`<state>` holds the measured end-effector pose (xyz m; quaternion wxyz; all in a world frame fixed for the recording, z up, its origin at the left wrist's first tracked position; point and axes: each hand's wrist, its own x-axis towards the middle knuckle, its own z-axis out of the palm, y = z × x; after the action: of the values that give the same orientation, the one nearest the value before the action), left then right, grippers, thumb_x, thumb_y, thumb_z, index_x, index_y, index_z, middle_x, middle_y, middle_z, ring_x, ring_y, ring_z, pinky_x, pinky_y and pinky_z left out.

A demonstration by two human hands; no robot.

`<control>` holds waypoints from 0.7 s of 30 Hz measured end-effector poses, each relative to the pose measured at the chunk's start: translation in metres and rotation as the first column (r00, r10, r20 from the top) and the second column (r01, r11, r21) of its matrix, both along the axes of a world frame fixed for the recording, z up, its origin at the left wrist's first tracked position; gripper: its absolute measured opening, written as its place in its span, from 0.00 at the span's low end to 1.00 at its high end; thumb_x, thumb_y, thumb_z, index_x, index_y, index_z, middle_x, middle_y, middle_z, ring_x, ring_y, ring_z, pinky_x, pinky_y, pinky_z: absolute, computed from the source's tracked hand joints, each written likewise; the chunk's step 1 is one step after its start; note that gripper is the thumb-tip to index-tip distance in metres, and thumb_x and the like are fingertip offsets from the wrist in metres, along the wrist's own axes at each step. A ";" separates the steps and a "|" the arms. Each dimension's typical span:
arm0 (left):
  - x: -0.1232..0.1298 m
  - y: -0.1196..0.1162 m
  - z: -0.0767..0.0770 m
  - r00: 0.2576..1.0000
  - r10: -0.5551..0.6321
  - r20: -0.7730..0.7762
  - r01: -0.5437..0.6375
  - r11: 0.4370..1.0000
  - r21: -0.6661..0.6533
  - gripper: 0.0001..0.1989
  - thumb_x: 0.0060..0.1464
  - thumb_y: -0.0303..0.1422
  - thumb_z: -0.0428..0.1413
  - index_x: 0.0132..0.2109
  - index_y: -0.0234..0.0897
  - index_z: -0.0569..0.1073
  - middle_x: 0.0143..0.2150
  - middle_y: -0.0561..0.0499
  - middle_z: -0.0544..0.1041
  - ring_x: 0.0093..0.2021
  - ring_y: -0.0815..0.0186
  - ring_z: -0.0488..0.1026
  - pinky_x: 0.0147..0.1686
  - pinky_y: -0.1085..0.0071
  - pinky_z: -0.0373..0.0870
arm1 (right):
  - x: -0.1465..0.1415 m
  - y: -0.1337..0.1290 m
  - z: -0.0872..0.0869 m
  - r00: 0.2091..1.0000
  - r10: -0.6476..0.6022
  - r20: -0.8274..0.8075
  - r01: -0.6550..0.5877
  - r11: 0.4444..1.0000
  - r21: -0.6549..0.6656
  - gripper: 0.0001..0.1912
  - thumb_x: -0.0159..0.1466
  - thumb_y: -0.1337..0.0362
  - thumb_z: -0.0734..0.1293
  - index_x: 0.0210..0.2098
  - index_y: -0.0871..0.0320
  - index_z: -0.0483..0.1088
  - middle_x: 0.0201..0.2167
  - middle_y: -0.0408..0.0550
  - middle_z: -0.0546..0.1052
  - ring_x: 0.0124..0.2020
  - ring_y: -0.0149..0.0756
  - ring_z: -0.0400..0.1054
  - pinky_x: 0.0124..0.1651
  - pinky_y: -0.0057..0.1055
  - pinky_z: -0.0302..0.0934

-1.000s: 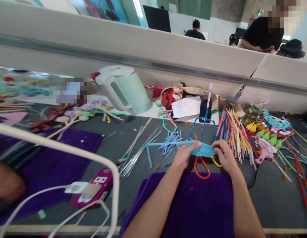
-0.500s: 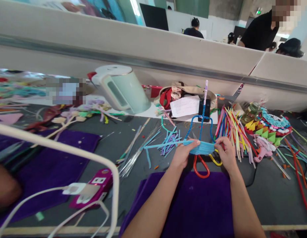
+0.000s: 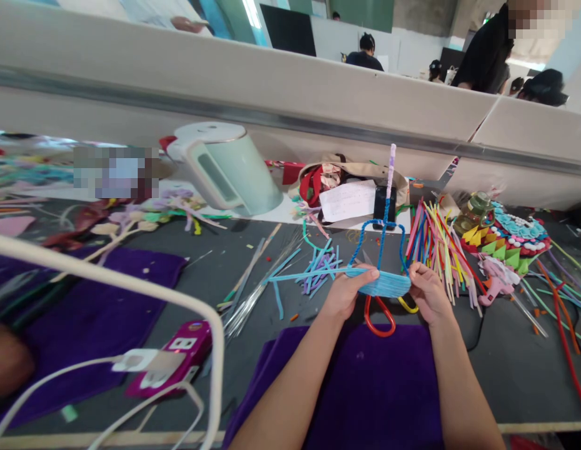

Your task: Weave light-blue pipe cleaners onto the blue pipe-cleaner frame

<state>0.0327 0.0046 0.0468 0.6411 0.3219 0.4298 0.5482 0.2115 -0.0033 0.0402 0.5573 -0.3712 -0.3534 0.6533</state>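
Observation:
In the head view my left hand (image 3: 345,294) pinches the left end of a light-blue pipe-cleaner band (image 3: 387,284), its thumb lying on top. Loose light-blue pipe cleaners (image 3: 300,274) stick out leftward past that hand. My right hand (image 3: 428,289) is closed at the band's right end, fingertips against its edge. Above the band rises a frame of twisted dark-blue pipe cleaners (image 3: 382,234), joined to a pale lilac stem (image 3: 392,164). Scissors with a red and a yellow handle loop (image 3: 380,317) lie partly hidden beneath the band.
A purple cloth (image 3: 375,387) lies under my forearms. Left are cut purple and blue pieces (image 3: 318,269), wires (image 3: 253,303), a pink power strip (image 3: 190,350) and a white metal bar (image 3: 219,375). Behind stands a kettle (image 3: 257,175); right lie coloured pipe cleaners (image 3: 440,250) and a glue gun (image 3: 499,281).
My right hand has shifted slightly right at the band's end, and the band's flat face shows a little more. My left hand keeps its hold. The view has moved slightly.

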 end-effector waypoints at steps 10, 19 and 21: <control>0.004 0.000 -0.013 0.973 0.154 -0.170 -0.132 0.982 0.136 0.10 0.35 0.35 0.67 0.27 0.36 0.77 0.27 0.53 0.77 0.29 0.66 0.73 0.33 0.70 0.70 | -0.009 -0.002 -0.008 0.667 -0.556 0.496 0.337 0.819 0.464 0.07 0.58 0.59 0.67 0.31 0.56 0.68 0.26 0.42 0.71 0.29 0.32 0.66 0.34 0.29 0.61; 0.003 -0.006 -0.006 0.917 0.176 -0.359 -0.046 0.939 0.341 0.07 0.43 0.34 0.63 0.28 0.36 0.78 0.29 0.49 0.77 0.31 0.62 0.73 0.34 0.66 0.70 | -0.008 -0.003 -0.009 0.429 -0.652 0.625 0.162 0.736 0.657 0.08 0.61 0.60 0.65 0.35 0.56 0.73 0.34 0.50 0.77 0.36 0.38 0.69 0.44 0.37 0.63; 0.002 -0.007 -0.003 0.909 0.189 -0.371 -0.045 0.930 0.364 0.06 0.43 0.34 0.63 0.28 0.36 0.78 0.29 0.50 0.77 0.31 0.63 0.73 0.34 0.67 0.70 | -0.006 -0.002 -0.007 0.405 -0.656 0.636 0.109 0.726 0.679 0.07 0.61 0.60 0.65 0.34 0.56 0.73 0.34 0.50 0.77 0.37 0.38 0.69 0.45 0.38 0.62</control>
<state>0.0348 -0.0024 0.0433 0.4381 0.5081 0.4672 0.5759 0.2054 -0.0052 0.0327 0.5298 -0.5420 -0.6444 0.1009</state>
